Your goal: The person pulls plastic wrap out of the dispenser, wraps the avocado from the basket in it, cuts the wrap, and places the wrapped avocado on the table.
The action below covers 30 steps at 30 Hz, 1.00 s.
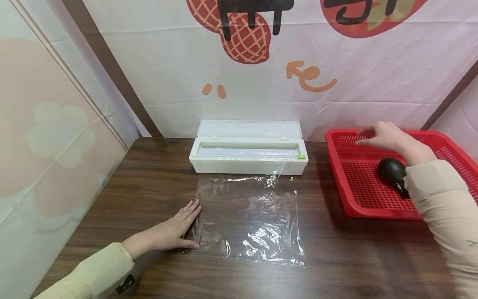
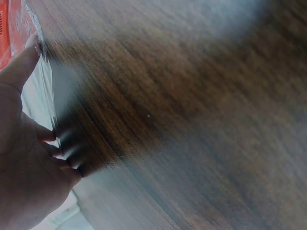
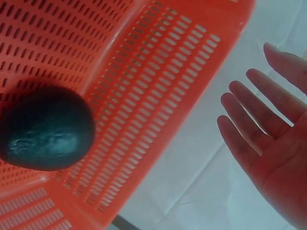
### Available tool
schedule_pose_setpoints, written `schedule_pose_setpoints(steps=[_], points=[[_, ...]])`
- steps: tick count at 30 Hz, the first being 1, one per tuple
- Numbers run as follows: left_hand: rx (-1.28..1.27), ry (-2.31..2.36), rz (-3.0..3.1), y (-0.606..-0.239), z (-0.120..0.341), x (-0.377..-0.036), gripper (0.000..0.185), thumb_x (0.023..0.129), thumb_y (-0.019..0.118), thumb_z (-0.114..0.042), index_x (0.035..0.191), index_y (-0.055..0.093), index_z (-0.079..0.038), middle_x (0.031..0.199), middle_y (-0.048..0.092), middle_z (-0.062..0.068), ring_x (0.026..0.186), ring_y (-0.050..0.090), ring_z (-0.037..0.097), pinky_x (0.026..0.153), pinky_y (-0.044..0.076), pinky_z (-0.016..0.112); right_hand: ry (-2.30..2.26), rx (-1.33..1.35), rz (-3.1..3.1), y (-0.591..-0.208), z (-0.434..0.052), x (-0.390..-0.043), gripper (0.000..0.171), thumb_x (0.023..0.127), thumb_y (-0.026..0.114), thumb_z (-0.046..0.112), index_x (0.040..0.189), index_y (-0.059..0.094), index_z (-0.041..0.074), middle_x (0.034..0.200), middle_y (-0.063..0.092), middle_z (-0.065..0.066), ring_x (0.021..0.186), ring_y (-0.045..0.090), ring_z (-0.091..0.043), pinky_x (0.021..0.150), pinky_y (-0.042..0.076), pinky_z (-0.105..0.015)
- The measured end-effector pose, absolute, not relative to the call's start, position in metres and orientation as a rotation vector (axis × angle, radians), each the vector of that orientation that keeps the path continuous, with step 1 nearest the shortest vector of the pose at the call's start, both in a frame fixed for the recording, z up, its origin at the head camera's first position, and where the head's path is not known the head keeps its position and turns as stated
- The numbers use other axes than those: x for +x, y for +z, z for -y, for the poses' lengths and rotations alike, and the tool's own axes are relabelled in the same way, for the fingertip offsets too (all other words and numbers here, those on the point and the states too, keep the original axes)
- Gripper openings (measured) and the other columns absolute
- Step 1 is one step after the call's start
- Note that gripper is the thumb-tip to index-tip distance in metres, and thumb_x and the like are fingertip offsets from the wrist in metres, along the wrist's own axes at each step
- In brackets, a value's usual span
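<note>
Film lay before the dispenser, pinned flat by the left hand; right hand, fingers spread, hovered over the basket near an avocado.

Left wrist view: table motion-blurred, grain smeared. Left hand cut off by left edge. Head view: red basket cropped at right edge; right sleeve hid its near right corner.

table: dark wood | backdrop: white cloth, red and orange prints behind
</note>
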<state>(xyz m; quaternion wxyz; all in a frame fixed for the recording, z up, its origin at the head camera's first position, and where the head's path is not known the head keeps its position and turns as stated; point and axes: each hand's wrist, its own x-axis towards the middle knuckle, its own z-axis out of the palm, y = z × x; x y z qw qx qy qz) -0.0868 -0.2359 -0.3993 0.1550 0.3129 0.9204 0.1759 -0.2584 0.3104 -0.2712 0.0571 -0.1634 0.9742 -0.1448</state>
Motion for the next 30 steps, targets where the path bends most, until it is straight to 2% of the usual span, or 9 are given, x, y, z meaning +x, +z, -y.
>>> schedule_pose_setpoints(steps=[13,20,30], points=[[0.894,0.511,-2.632,-0.399,0.235,-0.086,0.095,0.080,0.062,-0.050,0.138,0.020,0.013,0.146,0.010,0.030,0.133,0.009,0.045,0.105,0.016,0.056,-0.443,-0.342,-2.932,-0.291,-0.342,-0.264,0.044,0.085,0.061,0.026,0.108,0.058,-0.011,0.106,0.056,-0.033,0.100,0.048,-0.049,0.084,0.038,-0.059],[0.889,0.506,-2.632,-0.399,0.235,-0.087,0.095,0.080,0.062,-0.050,0.138,0.020,0.013,0.146,0.010,0.030,0.133,0.009,0.045,0.105,0.016,0.056,-0.472,-0.273,-2.903,-0.300,-0.356,-0.262,0.049,0.085,0.061,0.028,0.109,0.056,-0.014,0.104,0.056,-0.034,0.095,0.050,-0.045,0.082,0.039,-0.059],[0.885,0.497,-2.630,-0.398,0.235,-0.087,0.095,0.080,0.062,-0.049,0.138,0.020,0.013,0.146,0.010,0.030,0.133,0.008,0.045,0.106,0.016,0.056,-0.477,-0.206,-2.828,-0.308,-0.370,-0.256,0.056,0.085,0.061,0.029,0.112,0.051,-0.018,0.104,0.054,-0.037,0.092,0.050,-0.047,0.080,0.040,-0.062]])
